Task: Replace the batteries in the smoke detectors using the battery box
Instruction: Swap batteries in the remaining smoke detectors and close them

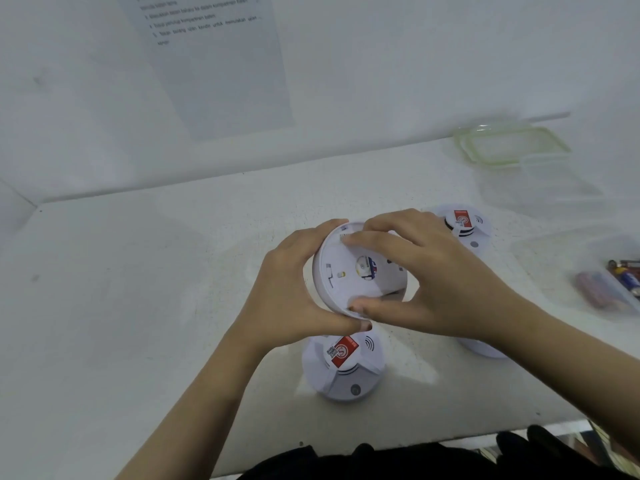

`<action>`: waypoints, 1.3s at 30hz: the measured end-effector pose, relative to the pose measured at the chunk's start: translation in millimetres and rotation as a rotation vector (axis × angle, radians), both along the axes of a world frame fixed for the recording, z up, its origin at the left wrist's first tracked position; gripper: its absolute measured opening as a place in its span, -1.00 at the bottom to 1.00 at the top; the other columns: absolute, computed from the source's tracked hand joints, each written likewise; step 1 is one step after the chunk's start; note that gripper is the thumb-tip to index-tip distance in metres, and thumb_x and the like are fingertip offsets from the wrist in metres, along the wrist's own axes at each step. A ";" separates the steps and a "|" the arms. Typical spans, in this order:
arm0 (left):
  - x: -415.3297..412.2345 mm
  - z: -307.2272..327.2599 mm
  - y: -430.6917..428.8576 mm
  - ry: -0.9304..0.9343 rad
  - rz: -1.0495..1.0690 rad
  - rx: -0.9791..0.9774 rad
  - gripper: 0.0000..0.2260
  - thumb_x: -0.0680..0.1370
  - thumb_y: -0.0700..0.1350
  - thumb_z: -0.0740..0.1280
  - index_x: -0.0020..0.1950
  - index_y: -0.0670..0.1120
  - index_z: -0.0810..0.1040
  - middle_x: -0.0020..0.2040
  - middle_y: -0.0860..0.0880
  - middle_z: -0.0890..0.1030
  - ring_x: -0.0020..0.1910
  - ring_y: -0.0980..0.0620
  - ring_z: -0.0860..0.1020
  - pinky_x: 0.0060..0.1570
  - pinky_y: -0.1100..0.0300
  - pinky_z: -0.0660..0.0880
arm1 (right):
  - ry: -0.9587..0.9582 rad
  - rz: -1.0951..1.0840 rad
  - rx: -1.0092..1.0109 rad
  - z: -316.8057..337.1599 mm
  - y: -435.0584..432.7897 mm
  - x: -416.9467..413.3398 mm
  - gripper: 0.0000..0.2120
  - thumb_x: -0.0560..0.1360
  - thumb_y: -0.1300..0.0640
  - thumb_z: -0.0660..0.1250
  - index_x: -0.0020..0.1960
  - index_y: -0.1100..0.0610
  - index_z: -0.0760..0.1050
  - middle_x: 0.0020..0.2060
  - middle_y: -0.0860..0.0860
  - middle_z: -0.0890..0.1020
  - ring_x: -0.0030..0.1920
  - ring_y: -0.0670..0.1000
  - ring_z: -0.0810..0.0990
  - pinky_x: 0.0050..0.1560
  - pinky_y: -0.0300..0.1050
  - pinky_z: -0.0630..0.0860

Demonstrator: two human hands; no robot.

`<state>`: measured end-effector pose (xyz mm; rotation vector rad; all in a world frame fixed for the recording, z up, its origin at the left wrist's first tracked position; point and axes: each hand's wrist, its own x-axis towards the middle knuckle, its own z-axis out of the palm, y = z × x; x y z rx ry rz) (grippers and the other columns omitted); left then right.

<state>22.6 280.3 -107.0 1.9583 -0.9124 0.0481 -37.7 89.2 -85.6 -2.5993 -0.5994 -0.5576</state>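
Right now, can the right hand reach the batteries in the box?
Probably yes, once freed. The right hand has its grip on the held smoke detector; the battery box lies open to its right, lid off, batteries exposed, nothing between.

My left hand (294, 289) and right hand (436, 282) grip an upturned smoke detector (349, 271) above the white table (138, 306).

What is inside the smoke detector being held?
The held smoke detector shows a round blue-and-white part and a small yellow piece; the right hand covers its right side.
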 end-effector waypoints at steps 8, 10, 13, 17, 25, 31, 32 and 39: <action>-6.0 -0.6 -6.4 -0.063 0.064 -0.050 -0.24 0.08 0.12 0.53 0.28 0.23 0.43 0.16 0.38 0.52 0.15 0.21 0.54 0.09 0.33 0.47 | 0.012 -0.011 0.103 -1.8 2.7 -0.5 -0.43 0.35 -0.21 0.35 0.20 0.16 0.53 0.07 0.07 0.55 0.08 0.03 0.50 0.09 -0.09 0.40; -7.5 -0.4 -8.0 -0.090 0.070 -0.058 -0.24 0.09 0.11 0.52 0.29 0.23 0.41 0.13 0.39 0.52 0.12 0.22 0.55 0.05 0.37 0.47 | 0.014 -0.028 0.118 -1.6 3.7 -1.7 -0.43 0.34 -0.21 0.35 0.19 0.16 0.53 0.06 0.06 0.55 0.07 0.03 0.50 0.09 -0.11 0.40; -9.5 -0.7 -9.3 -0.108 0.079 -0.076 -0.28 0.12 0.10 0.51 0.28 0.19 0.44 0.12 0.38 0.53 0.11 0.21 0.55 0.05 0.39 0.46 | 0.011 -0.054 0.125 -1.1 5.7 -3.9 -0.44 0.34 -0.20 0.34 0.18 0.16 0.53 0.05 0.06 0.54 0.08 0.00 0.47 0.09 -0.18 0.38; -10.4 -2.0 -11.1 -0.121 0.086 -0.074 -0.30 0.15 0.10 0.51 0.28 0.14 0.45 0.13 0.39 0.51 0.11 0.23 0.54 0.06 0.42 0.44 | 0.029 -0.072 0.129 -0.8 5.8 -4.2 -0.43 0.33 -0.20 0.34 0.18 0.15 0.52 0.05 0.04 0.54 0.07 -0.03 0.44 0.09 -0.25 0.34; -6.6 -8.9 -9.7 -0.147 0.082 -0.021 -0.22 0.14 0.12 0.56 0.33 0.08 0.43 0.18 0.34 0.49 0.16 0.25 0.50 0.13 0.43 0.40 | 0.142 -0.044 0.171 1.1 0.3 1.2 -0.43 0.30 -0.23 0.36 0.20 0.09 0.51 0.05 -0.05 0.53 0.07 -0.04 0.49 0.10 -0.17 0.39; -2.3 -5.5 -10.2 -0.154 0.102 0.035 -0.26 0.20 0.16 0.47 0.34 -0.04 0.45 0.19 0.25 0.48 0.19 0.29 0.45 0.17 0.43 0.38 | 0.196 -0.133 0.233 -1.4 5.7 -1.2 -0.34 0.28 -0.38 0.29 0.28 -0.09 0.40 0.22 -0.09 0.35 0.19 -0.10 0.36 0.15 -0.27 0.34; -1.7 -5.8 -10.4 -0.147 0.102 0.047 -0.26 0.20 0.16 0.46 0.34 -0.06 0.45 0.20 0.22 0.49 0.20 0.27 0.45 0.18 0.43 0.37 | 0.224 -0.159 0.246 -1.9 7.8 -1.0 -0.32 0.24 -0.41 0.30 0.29 -0.14 0.36 0.25 -0.10 0.32 0.20 -0.12 0.34 0.15 -0.31 0.31; -2.7 -7.3 -11.8 -0.179 0.095 0.084 -0.19 0.24 0.17 0.50 0.41 -0.12 0.38 0.29 0.07 0.49 0.27 0.15 0.44 0.25 0.30 0.38 | 0.325 -0.167 0.462 2.9 15.0 0.2 -0.39 0.21 -0.16 0.47 0.18 -0.13 0.31 0.08 -0.18 0.47 0.08 -0.23 0.44 -0.06 -0.35 0.47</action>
